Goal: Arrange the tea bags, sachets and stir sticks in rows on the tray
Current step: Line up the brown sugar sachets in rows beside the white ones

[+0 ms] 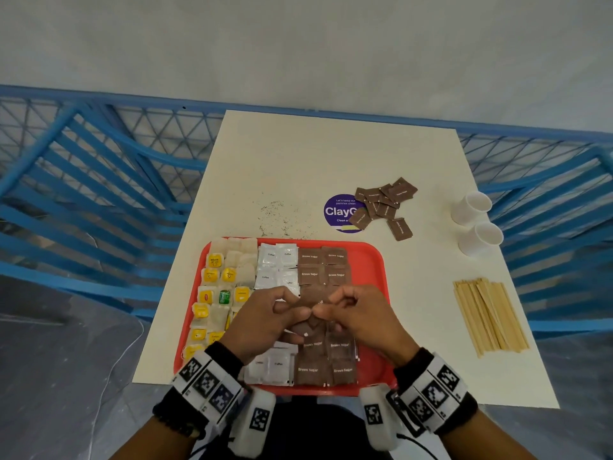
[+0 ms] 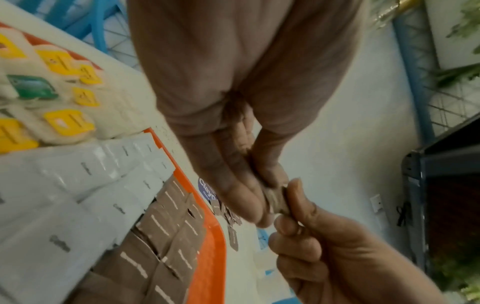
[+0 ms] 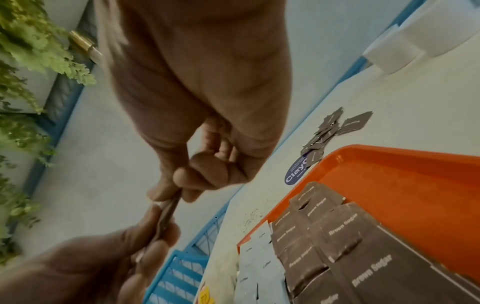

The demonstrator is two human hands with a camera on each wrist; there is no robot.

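Note:
Over the middle of the red tray (image 1: 368,257), my left hand (image 1: 298,314) and right hand (image 1: 324,313) meet, both pinching a brown sugar sachet (image 1: 313,301) between thumb and fingers. The left wrist view shows that sachet (image 2: 276,200) edge-on between my left fingers (image 2: 241,197) and the right hand (image 2: 311,236). On the tray lie tea bags (image 1: 219,283) at the left, white coffee sachets (image 1: 277,263) in the middle and rows of brown sugar sachets (image 1: 323,265) to their right. My hands hide the middle rows.
A loose pile of brown sachets (image 1: 384,204) lies on the white table beyond the tray, partly on a purple sticker (image 1: 338,212). Wooden stir sticks (image 1: 487,313) lie at the right. Two paper cups (image 1: 474,207) lie on their sides. Blue railing surrounds the table.

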